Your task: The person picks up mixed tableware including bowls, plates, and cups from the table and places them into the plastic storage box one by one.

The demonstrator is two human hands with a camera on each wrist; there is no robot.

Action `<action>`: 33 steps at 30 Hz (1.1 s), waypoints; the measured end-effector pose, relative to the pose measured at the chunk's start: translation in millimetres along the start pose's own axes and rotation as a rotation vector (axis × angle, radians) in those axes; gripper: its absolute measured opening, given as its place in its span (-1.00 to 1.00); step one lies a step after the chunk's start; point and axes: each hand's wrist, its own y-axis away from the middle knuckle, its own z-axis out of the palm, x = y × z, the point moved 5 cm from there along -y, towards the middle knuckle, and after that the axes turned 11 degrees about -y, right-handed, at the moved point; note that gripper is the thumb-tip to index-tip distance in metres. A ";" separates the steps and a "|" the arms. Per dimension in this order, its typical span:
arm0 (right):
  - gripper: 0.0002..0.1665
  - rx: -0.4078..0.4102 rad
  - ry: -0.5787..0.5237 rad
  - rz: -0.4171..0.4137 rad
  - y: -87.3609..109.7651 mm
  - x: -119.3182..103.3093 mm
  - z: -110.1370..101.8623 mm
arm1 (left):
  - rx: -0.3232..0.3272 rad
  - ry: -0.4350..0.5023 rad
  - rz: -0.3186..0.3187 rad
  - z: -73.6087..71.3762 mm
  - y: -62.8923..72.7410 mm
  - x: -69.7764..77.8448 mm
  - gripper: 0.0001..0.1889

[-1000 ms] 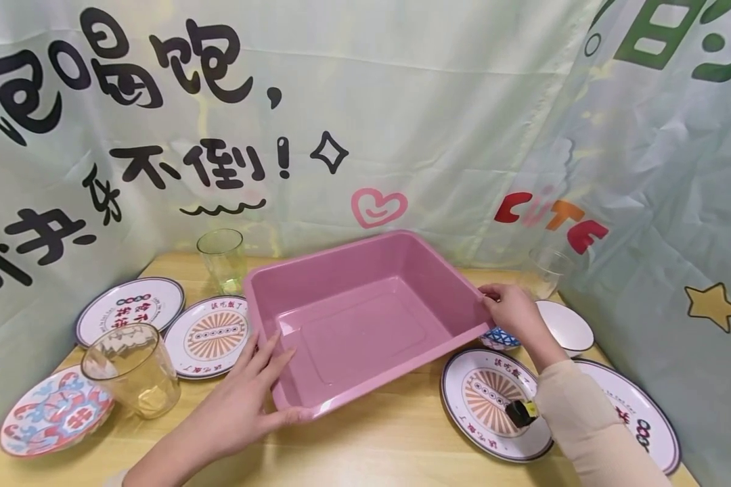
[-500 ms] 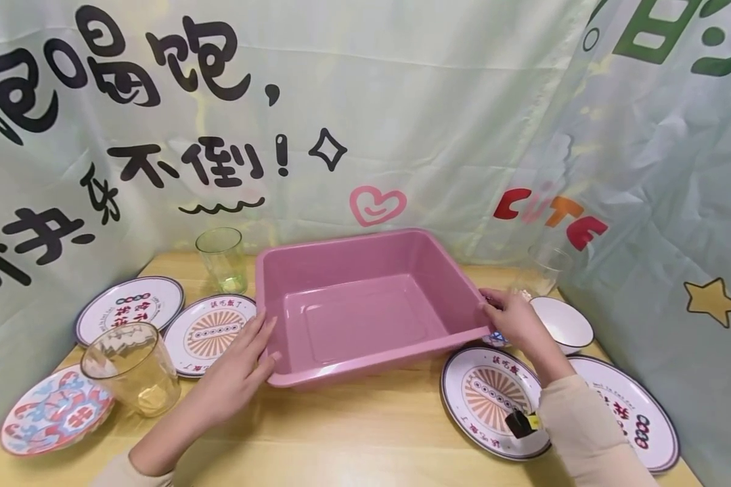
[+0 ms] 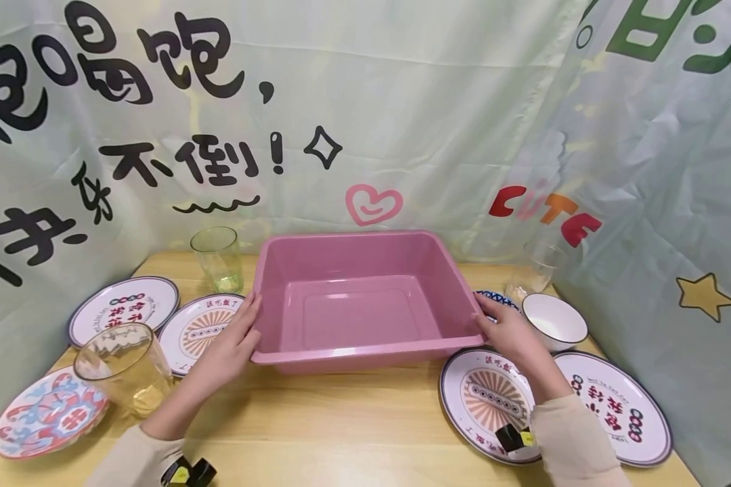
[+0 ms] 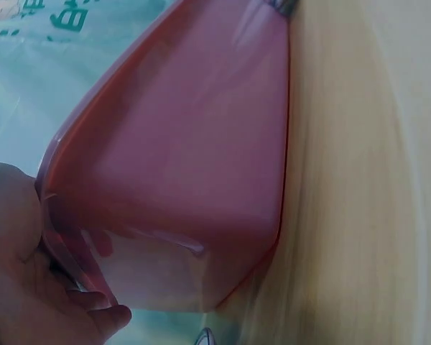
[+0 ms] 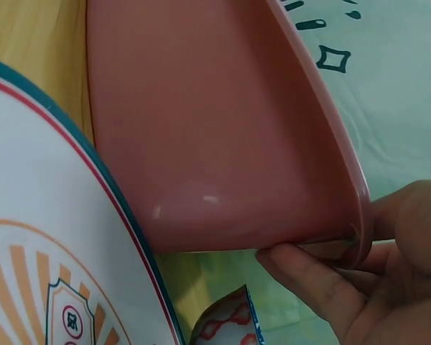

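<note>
A pink rectangular plastic basin [image 3: 353, 260] stands near the back of the wooden table, its long side facing me. My left hand [image 3: 225, 348] grips its left rim; in the left wrist view, the fingers of that left hand [image 4: 32, 269] curl round the rim at the corner of the basin [image 4: 187, 129]. On the opposite side, my right hand [image 3: 512, 335] holds the right rim. The right wrist view has the right hand [image 5: 359, 280] pinching the rim of the basin [image 5: 215, 129] between thumb and fingers. Nothing lies inside the basin.
Left: a green glass [image 3: 217, 260], an amber glass [image 3: 124, 372], two white plates [image 3: 122, 308] and a red-blue patterned plate [image 3: 49, 412]. Right: a clear glass [image 3: 539, 267], a white bowl [image 3: 554, 323], a blue-patterned bowl [image 3: 493, 297] and two printed plates [image 3: 487, 396]. Cloth [image 3: 438, 122] hangs behind.
The basin has turned and straightened from a slant, its near left corner moving back. My left hand has shifted back and left along its side; the right hand keeps its hold.
</note>
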 end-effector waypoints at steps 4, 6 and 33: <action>-0.32 -0.022 -0.055 0.011 4.9 0.4 2.4 | -0.019 0.089 -0.032 0.0 -5.1 -7.5 -0.40; -0.30 -0.033 -0.075 0.014 6.4 0.2 3.7 | -0.029 0.138 -0.052 -0.2 -5.7 -10.7 -0.38; 0.12 -0.311 -0.258 0.116 22.8 2.4 6.2 | -0.211 0.569 -0.136 -5.6 -3.6 -35.4 -0.20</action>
